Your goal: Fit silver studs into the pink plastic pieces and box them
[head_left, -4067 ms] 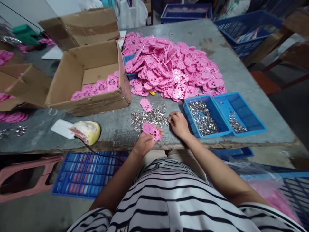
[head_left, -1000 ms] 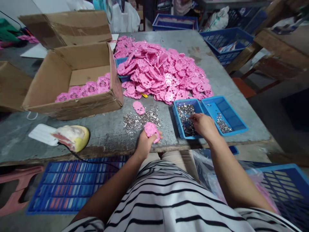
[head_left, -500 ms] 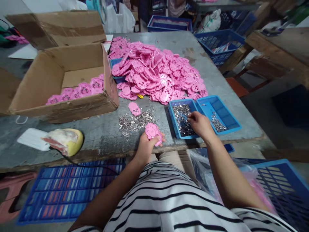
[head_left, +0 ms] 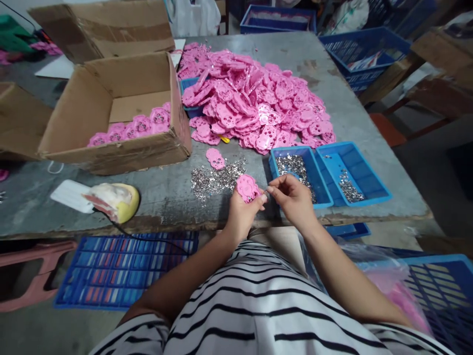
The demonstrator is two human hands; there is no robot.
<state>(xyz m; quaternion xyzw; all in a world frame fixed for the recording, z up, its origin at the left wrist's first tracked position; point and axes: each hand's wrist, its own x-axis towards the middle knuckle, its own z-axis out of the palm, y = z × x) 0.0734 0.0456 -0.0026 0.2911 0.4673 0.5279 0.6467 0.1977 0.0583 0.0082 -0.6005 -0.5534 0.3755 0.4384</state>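
A pink plastic piece (head_left: 247, 188) with cut-out holes is gripped in my left hand (head_left: 242, 213), thumb across its lower end. Right beside it, my right hand (head_left: 294, 201) pinches a tiny metal part (head_left: 267, 192) close to the piece's lower edge; whether the two touch I cannot tell. Behind my right hand stands a blue tray of small metal parts (head_left: 295, 166). Another blue tray (head_left: 373, 195), with fewer metal parts, adjoins it on the right. Loose metal bits (head_left: 212, 181) are scattered left of my hands, and a single pink piece (head_left: 215, 159) lies at their edge.
A large heap of pink pieces (head_left: 254, 103) covers the table's middle. To the left, an open cardboard box (head_left: 121, 155) holds a row of pink pieces. A yellow-and-white corded object (head_left: 118, 202) rests near the front edge. Blue crates (head_left: 369, 44) stand beyond the table.
My right hand has come out of the metal-parts tray and moved left to the pink piece, pinching a tiny part. My left hand has turned the piece somewhat. The whole view has shifted slightly.
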